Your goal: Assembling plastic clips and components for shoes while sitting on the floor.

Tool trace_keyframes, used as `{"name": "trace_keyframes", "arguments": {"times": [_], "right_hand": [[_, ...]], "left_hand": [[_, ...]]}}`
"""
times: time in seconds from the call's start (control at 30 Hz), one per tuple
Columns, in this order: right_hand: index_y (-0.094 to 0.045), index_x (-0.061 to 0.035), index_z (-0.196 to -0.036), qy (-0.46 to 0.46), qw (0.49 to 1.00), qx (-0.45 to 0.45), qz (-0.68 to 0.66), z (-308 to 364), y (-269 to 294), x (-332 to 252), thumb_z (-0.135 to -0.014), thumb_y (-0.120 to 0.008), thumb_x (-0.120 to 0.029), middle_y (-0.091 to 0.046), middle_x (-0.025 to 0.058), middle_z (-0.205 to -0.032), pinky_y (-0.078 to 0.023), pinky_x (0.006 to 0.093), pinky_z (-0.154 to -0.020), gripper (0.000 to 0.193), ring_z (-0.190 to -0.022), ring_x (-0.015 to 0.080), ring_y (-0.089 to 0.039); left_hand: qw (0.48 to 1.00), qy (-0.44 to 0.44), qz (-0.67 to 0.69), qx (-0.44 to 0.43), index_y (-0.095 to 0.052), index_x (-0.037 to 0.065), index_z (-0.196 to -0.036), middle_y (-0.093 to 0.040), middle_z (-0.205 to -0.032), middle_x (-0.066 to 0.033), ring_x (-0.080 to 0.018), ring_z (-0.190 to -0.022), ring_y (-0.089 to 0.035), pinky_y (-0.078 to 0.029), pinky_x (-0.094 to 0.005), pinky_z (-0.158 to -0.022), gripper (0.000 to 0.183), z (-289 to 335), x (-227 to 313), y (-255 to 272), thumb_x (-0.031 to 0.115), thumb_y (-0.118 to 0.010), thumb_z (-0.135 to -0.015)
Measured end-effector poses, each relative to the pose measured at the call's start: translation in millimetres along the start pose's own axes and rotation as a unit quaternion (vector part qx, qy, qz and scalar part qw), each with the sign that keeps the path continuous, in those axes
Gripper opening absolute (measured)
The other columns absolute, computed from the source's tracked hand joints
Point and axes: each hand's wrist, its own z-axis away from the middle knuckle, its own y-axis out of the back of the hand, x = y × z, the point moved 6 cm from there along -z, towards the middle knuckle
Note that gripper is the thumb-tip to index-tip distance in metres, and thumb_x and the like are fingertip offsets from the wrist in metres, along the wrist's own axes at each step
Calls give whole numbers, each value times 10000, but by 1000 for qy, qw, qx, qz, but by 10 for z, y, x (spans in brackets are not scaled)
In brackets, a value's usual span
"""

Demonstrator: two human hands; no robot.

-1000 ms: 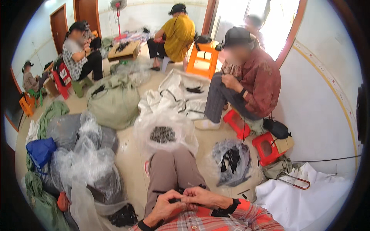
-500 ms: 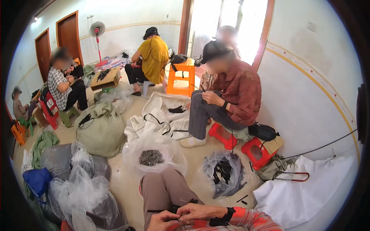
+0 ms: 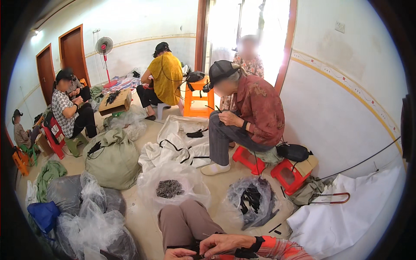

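Observation:
My right hand (image 3: 226, 244) is closed over my lap, its thumb and fingers pinching a narrow black strip (image 3: 182, 247). My left hand (image 3: 180, 254) meets it from the left at the picture's lower edge, fingers closed on the same dark piece. Most of the strip between my fingers is hidden, and its exact kind cannot be made out. Beyond my knees is a clear plastic bag (image 3: 147, 190) holding a heap of small grey metal-looking pieces (image 3: 170, 189). To the right, another clear bag (image 3: 234, 190) holds black strips (image 3: 250, 200).
A co-worker (image 3: 260, 108) sits ahead on a red stool (image 3: 248, 161), handling black strips. White cloth (image 3: 342, 212) lies at right, beside short black pieces (image 3: 274, 228). Plastic-wrapped bundles (image 3: 93, 225) and a green sack (image 3: 112, 160) stand left. Other people sit farther back.
The view has shifted slightly, and my hands sit lower in the picture, still together. The co-worker ahead has drawn a hand up from beside the knee.

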Motion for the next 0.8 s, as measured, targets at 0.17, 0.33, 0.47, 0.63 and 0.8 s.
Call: {"name": "trace_keyframes", "arguments": {"times": [0.17,0.33,0.47,0.63,0.8], "right_hand": [[-610,-4,-891,11,999,5,-46,58,-57,27,-835,-619,-202,-620,59,-742,-423,276,-523,206,-586,141,-547],[-519,-4,-988,21,990,10,136,-121,-21,249,-863,-559,-213,-614,121,-843,-440,334,-680,246,-787,236,-584],[-527,0,-975,49,986,19,160,-204,-38,213,-867,-545,-225,-613,157,-872,-443,353,-688,250,-800,285,-583],[-589,0,-889,25,965,152,211,-187,-48,210,-868,-537,-263,-606,158,-742,-455,429,-681,269,-654,285,-590],[-590,-3,-887,25,970,121,209,-222,-95,236,-866,-503,-246,-609,183,-777,-409,538,-771,259,-733,328,-599]], "left_hand": [[993,-92,-67,34,-586,-20,-952,-549,-640,-50,-113,-532,-517,-438,-246,-501,107,90,-54,-33,25,-553,-860],[987,-89,-136,-3,-584,-15,-1025,-598,-810,-56,-119,-766,-556,-452,-245,-657,180,-61,30,-40,72,-551,-870],[927,-164,-337,-17,-576,-36,-996,-626,-823,-119,-176,-731,-591,-465,-290,-653,195,-131,94,-16,96,-555,-855],[799,-286,-527,36,-581,-28,-911,-589,-731,-179,-272,-636,-590,-455,-321,-590,158,-58,238,-129,107,-558,-832],[826,-235,-510,45,-586,-24,-876,-583,-685,-172,-281,-592,-576,-449,-334,-561,150,-87,173,-19,117,-562,-828]]}}
